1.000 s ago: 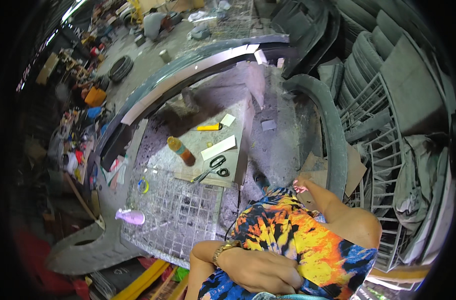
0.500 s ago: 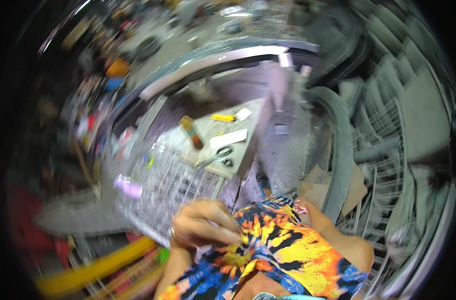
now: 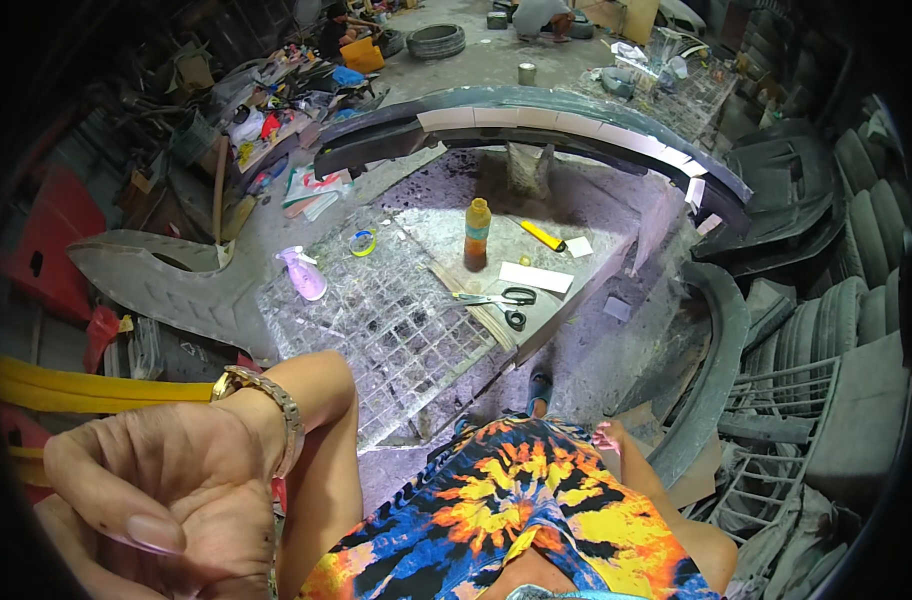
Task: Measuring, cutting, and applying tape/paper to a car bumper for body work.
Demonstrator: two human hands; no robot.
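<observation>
My left hand [image 3: 156, 500], with a metal watch, is raised close to the camera at lower left, fingers curled and thumb bent in; anything inside is hidden. My right hand [image 3: 607, 438] hangs low by my colourful shirt [image 3: 516, 500], fingers bent, its hold unclear. Ahead lie a low grimy platform [image 3: 366, 340] and a board bearing an upright bottle of amber liquid [image 3: 476, 240], black-handled scissors [image 3: 501, 300], a yellow cutter [image 3: 542, 236], a white strip [image 3: 536, 277] and a small white card [image 3: 579, 247]. A purple spray bottle [image 3: 303, 277] and yellow-green tape [image 3: 362, 242] lie leftward.
A long curved bumper piece [image 3: 536, 110] with light strips spans the platform's far side. Dark curved parts [image 3: 716, 370] and stacked panels [image 3: 856, 240] line the right; a grey panel [image 3: 156, 280] and yellow bars [image 3: 96, 390] sit left. Two people [image 3: 531, 20] crouch farther back among tyres.
My left hand has risen from my shirt toward the camera at lower left, turning palm up. The view has swung, so the platform and bottles appear more level.
</observation>
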